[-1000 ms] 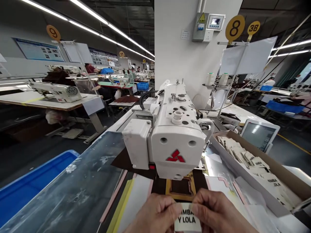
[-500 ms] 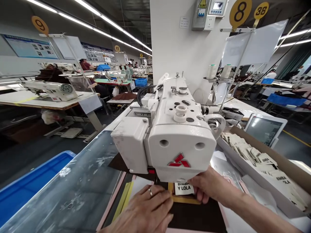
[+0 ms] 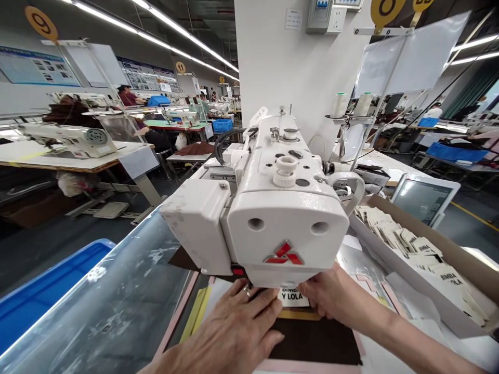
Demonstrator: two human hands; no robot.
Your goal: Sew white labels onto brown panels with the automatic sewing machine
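Note:
A white label printed in black letters lies under the head of a white sewing machine, inside a yellow frame. Beneath the frame is a dark brown panel. My left hand rests palm down, its fingers stretched flat and their tips at the label's left edge. From the right, my right hand reaches in with curled fingers closed at the label's right edge; its thumb is hidden. The machine head covers the label's upper part and the needle area.
At the right stands a long cardboard box full of similar labels, with a tablet-like screen behind it. Thread spools stand behind the machine. A blue bin is at lower left. Other sewing stations and people are farther back.
Both hands have moved slightly inward and away from me, with the left fingers now over the frame's left side and touching the label. The camera view has tilted down a little.

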